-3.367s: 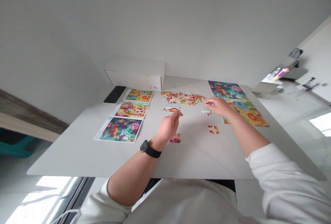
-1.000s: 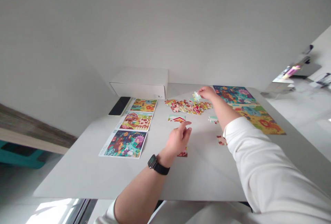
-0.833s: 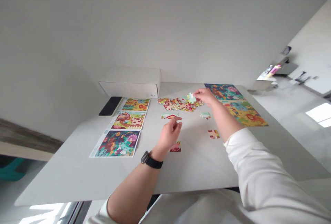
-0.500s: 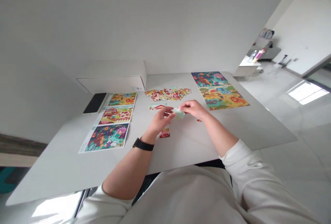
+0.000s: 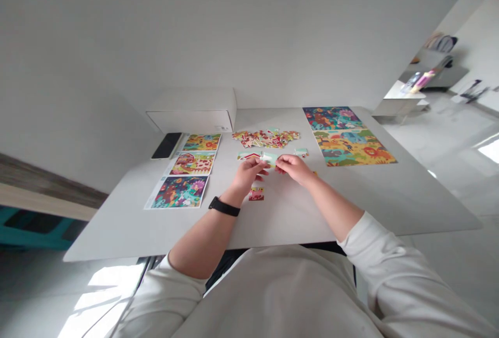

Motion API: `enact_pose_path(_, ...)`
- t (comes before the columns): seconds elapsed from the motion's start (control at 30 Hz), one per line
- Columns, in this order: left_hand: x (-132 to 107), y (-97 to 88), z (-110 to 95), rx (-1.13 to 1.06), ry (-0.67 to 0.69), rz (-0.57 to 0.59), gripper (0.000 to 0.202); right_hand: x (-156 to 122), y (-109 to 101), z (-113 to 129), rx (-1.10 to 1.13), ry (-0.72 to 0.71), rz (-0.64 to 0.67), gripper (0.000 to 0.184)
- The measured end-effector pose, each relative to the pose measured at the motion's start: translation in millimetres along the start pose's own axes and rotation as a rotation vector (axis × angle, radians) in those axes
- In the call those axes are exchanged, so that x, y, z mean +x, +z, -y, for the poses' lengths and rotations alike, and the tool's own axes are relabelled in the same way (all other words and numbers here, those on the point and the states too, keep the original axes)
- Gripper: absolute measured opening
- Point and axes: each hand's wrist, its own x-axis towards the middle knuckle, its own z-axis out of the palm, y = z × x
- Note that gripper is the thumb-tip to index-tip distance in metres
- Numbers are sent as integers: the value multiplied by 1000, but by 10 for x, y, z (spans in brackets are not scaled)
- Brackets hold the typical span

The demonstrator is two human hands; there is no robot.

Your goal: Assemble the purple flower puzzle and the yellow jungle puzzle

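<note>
A pale green jigsaw piece [image 5: 268, 158] is held up over the middle of the table. My left hand [image 5: 247, 174] pinches its left side between thumb and fingers. At its right edge, the closed fingertips of my right hand [image 5: 293, 167] grip it too. Just behind my left hand lies a roof piece [image 5: 248, 156] with a red gable, partly covered. Closer to me is a pink piece [image 5: 256, 194] with an animal picture. Beyond my right hand rests another light green piece [image 5: 301, 152]. A small yellowish bit shows beside my right wrist, mostly hidden.
A heap of jigsaw pieces [image 5: 267, 139] lies at the back. On the left are a sheet with three pictures [image 5: 191, 164], a dark phone [image 5: 167, 145] and a white box [image 5: 191, 119]. Two colourful picture panels [image 5: 354, 145] lie on the right. A wall borders the table behind.
The camera view has turned, so the table appears shifted right. Both hands stay on the green piece, which has been tilted. The light green piece beyond my right hand has come into sight.
</note>
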Motion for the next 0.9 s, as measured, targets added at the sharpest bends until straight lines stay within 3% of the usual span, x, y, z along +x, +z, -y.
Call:
enact_pose_path(0.23,-8,36,7,-7,-32,44,48,68,-102,-147,-92,18,-62,42)
enact_pose_path(0.53,-4,-7,35,132,-61,21,52,89,-100,-231,-176,14,-25,38)
enact_pose_path(0.9,30,-26,89,210,61,-39,54,53,-33,-156,-61,-1,48,39)
